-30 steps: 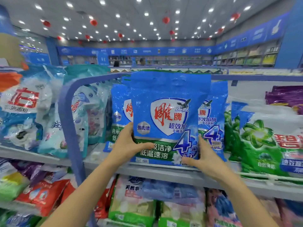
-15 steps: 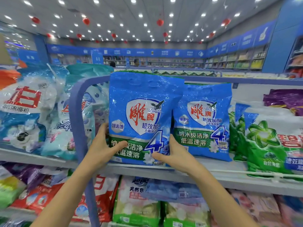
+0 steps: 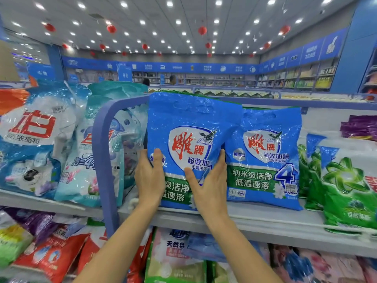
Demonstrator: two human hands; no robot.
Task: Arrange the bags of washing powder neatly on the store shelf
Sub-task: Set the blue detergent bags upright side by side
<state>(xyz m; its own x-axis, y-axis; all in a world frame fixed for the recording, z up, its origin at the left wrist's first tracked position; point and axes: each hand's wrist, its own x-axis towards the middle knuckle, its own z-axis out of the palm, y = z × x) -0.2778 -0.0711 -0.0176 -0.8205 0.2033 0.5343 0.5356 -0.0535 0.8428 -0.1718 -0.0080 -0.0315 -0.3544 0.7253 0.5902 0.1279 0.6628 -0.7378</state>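
On the shelf (image 3: 265, 220) stand two blue 雕牌 washing powder bags, each printed 超效加酶 with a large 4: the front bag (image 3: 189, 123) and, touching its right side, the second bag (image 3: 265, 176). The left hand (image 3: 150, 177) and right hand (image 3: 211, 186) grip the front bag's edges, thumbs on its face, just beside a blue divider (image 3: 103, 160).

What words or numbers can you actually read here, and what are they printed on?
"雕牌", "超效加" (rest covered): blue plastic bag in front.
"雕牌", "超效加酶", "强去渍", "纳米级洁净", "低温速溶", "4": second blue plastic bag to its right.
"浓缩粉": white-and-blue bag, far left.
"天然皂": pale bag, lower shelf.
Blue wall signs and green bag: lettering too small or blurred to read.
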